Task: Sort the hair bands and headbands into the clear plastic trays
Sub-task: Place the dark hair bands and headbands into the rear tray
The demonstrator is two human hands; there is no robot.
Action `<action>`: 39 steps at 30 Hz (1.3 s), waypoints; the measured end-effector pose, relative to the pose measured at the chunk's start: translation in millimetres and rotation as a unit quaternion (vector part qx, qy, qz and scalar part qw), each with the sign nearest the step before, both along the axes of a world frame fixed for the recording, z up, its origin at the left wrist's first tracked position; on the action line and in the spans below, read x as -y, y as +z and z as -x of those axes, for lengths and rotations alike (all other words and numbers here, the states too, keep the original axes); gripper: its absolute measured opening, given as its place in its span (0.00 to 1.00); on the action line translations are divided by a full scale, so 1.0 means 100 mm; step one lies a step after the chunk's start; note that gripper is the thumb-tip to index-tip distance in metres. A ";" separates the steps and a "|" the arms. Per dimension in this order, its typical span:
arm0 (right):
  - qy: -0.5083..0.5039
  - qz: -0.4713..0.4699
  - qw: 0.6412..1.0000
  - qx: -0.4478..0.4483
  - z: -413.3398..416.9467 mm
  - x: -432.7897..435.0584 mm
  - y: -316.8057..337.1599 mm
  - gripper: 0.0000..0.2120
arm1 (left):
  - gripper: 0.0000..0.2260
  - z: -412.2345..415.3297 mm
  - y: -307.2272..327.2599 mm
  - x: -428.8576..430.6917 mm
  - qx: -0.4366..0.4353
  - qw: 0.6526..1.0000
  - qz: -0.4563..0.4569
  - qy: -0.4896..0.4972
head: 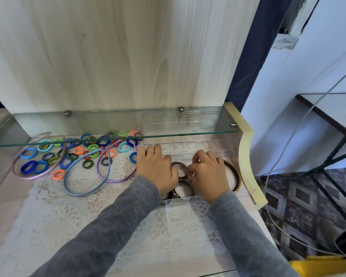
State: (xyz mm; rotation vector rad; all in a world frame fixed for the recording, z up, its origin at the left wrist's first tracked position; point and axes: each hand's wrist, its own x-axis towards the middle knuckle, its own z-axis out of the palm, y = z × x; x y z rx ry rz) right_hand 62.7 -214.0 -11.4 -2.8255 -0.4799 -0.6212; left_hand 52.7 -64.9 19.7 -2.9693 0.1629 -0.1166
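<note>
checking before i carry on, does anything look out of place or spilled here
Nothing looks damaged or spilled. The coloured hair bands and headbands lie scattered on the lace mat, left of the clear tray.

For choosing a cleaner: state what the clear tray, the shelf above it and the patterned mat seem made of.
Clear tray: hard glossy plastic, seemingly; see-through walls with bright edges. Shelf: glass, smooth; transparent with a greenish edge, on metal pegs. Mat: white lace, likely cotton or synthetic; openwork rounds.

Left hand (157,168) and right hand (208,172) lie among brown bands (181,170) in clear tray (180,200).
</note>
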 end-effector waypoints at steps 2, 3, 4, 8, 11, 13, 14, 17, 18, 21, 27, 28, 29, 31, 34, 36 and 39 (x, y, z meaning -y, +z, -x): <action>0.005 0.001 1.000 0.003 0.00 0.01 -0.01 0.06 | 0.20 -0.01 -0.01 0.01 -0.002 1.000 -0.002 -0.003; 0.005 0.003 1.000 0.003 0.00 0.01 -0.01 0.05 | 0.20 -0.01 -0.01 0.02 -0.003 1.000 -0.003 -0.004; 0.004 0.004 1.000 0.002 0.00 0.01 -0.01 0.05 | 0.20 -0.01 -0.01 0.02 -0.003 1.000 -0.004 -0.005; 0.000 0.002 1.000 0.000 -0.01 0.01 -0.02 0.06 | 0.20 -0.02 -0.02 0.04 -0.003 1.000 -0.004 -0.011; -0.007 -0.001 1.000 0.000 -0.01 0.01 -0.02 0.07 | 0.20 -0.03 -0.02 0.05 0.001 1.000 -0.002 -0.018; -0.010 -0.005 1.000 0.000 -0.01 0.01 -0.02 0.07 | 0.20 -0.03 -0.03 0.05 0.003 1.000 -0.001 -0.019; -0.010 -0.006 1.000 0.002 -0.01 0.01 -0.02 0.07 | 0.20 -0.03 -0.04 0.05 0.003 1.000 0.000 -0.018; -0.011 -0.005 1.000 -0.002 -0.01 0.01 -0.02 0.06 | 0.20 -0.03 -0.06 0.05 0.007 1.000 0.002 -0.014; -0.011 -0.005 1.000 -0.002 -0.01 0.01 -0.02 0.07 | 0.20 -0.03 -0.06 0.05 0.008 1.000 0.003 -0.014; -0.011 -0.010 1.000 -0.006 -0.01 0.01 -0.01 0.07 | 0.20 -0.03 -0.08 0.04 0.010 1.000 0.007 -0.010; -0.010 -0.006 1.000 -0.011 -0.01 0.02 -0.02 0.08 | 0.21 -0.03 -0.08 0.00 0.023 0.999 0.028 -0.011; -0.010 -0.008 1.000 -0.010 -0.01 0.03 -0.02 0.08 | 0.23 -0.02 -0.09 -0.01 0.032 0.999 0.041 -0.010; -0.010 -0.013 1.000 -0.011 0.00 0.03 -0.01 0.08 | 0.25 -0.02 -0.10 -0.03 0.045 0.997 0.058 -0.009; -0.006 -0.038 0.999 -0.005 0.01 0.04 0.00 0.06 | 0.28 0.00 -0.12 -0.09 0.072 0.993 0.095 -0.006; -0.003 -0.139 0.990 -0.001 0.02 0.06 0.03 0.15 | 0.25 0.06 -0.15 -0.21 0.101 0.984 0.150 -0.003; 0.014 -0.220 0.975 -0.004 0.00 0.09 0.06 0.17 | 0.19 0.12 -0.17 -0.31 0.116 0.973 0.202 0.001; 0.007 -0.285 0.959 -0.001 0.01 0.19 0.08 0.15 | 0.17 0.22 -0.24 -0.42 0.134 0.948 0.290 0.014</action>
